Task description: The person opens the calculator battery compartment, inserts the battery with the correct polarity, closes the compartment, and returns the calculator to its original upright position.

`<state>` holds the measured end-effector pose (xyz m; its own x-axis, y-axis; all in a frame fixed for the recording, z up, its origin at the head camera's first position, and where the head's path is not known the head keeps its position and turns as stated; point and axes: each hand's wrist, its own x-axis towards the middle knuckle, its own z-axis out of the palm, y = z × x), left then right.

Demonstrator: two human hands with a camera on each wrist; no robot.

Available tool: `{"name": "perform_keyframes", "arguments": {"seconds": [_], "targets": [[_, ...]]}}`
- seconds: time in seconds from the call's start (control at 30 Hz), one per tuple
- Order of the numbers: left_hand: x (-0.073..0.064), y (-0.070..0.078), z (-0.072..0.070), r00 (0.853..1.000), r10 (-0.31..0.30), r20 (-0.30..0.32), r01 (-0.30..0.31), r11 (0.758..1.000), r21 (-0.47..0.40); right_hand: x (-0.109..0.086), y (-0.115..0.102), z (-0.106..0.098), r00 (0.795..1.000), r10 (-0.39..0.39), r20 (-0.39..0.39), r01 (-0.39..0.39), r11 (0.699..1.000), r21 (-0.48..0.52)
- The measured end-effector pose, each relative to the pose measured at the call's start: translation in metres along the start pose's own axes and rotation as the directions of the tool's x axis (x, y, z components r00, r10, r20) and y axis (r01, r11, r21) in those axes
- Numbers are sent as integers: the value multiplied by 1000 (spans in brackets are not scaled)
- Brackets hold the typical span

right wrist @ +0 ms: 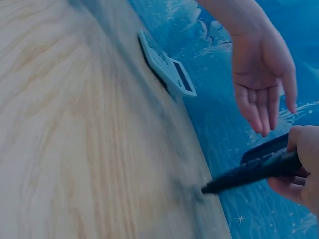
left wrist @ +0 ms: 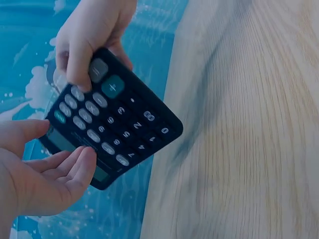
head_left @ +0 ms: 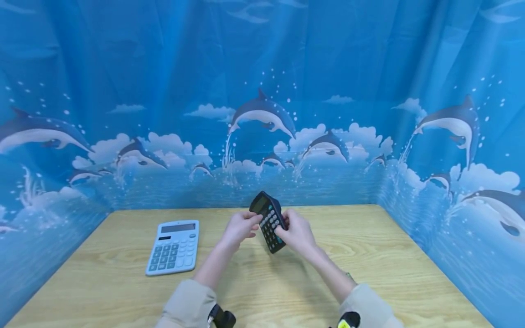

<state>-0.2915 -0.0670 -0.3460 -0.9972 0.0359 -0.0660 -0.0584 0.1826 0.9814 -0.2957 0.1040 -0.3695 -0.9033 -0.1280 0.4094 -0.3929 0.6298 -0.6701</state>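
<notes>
A black calculator (head_left: 270, 230) is held up over the table, tilted, its keys facing the person. My right hand (head_left: 299, 231) grips its right edge, with the thumb on the key side and the other fingers behind. Beside the display my left hand (head_left: 239, 228) reaches in from the left. Its fingers are nearly straight, and in the right wrist view this left hand (right wrist: 261, 74) appears apart from the calculator. The left wrist view shows the dark keypad (left wrist: 124, 119) with the left fingertips overlapping the display end.
A light blue calculator (head_left: 174, 248) lies face up on the wooden table (head_left: 361, 255), left of the hands. Behind and at both sides hangs a blue curtain (head_left: 336, 54) printed with dolphins, close to the table's edges.
</notes>
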Motion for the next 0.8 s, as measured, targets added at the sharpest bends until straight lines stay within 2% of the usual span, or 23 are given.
{"name": "perform_keyframes", "arguments": {"seconds": [0.1, 0.2, 0.27, 0.4, 0.47, 0.57, 0.67, 0.8], "targets": [[0, 2, 3, 1000, 3, -4, -3, 1000, -26, -2, 0, 2, 992, -123, -35, 116, 981, -158], [1, 2, 5, 1000, -6, -2, 6, 999, -47, -5, 1, 5, 962, -261, -75, 229, 928, -294], [3, 0, 7, 1000, -3, -2, 3, 997, -72, -7, 3, 8, 928, -357, -103, 297, 880, -371], [6, -1, 9, 1000, -22, -7, 21, 991, -130, -9, 5, 14, 837, -530, -134, 399, 760, -512], [6, -1, 10, 999, -38, -9, 36, 984, -172, -10, 5, 17, 801, -584, -133, 419, 705, -573], [6, -1, 12, 998, -58, -20, 51, 972, -231, -11, 3, 21, 767, -629, -131, 415, 641, -646], [6, 0, 14, 995, -86, -46, 69, 955, -290, -11, 3, 25, 736, -663, -139, 405, 595, -694], [6, 2, 18, 988, -127, -83, 86, 921, -381, -12, 3, 31, 689, -710, -147, 399, 541, -741]]}}
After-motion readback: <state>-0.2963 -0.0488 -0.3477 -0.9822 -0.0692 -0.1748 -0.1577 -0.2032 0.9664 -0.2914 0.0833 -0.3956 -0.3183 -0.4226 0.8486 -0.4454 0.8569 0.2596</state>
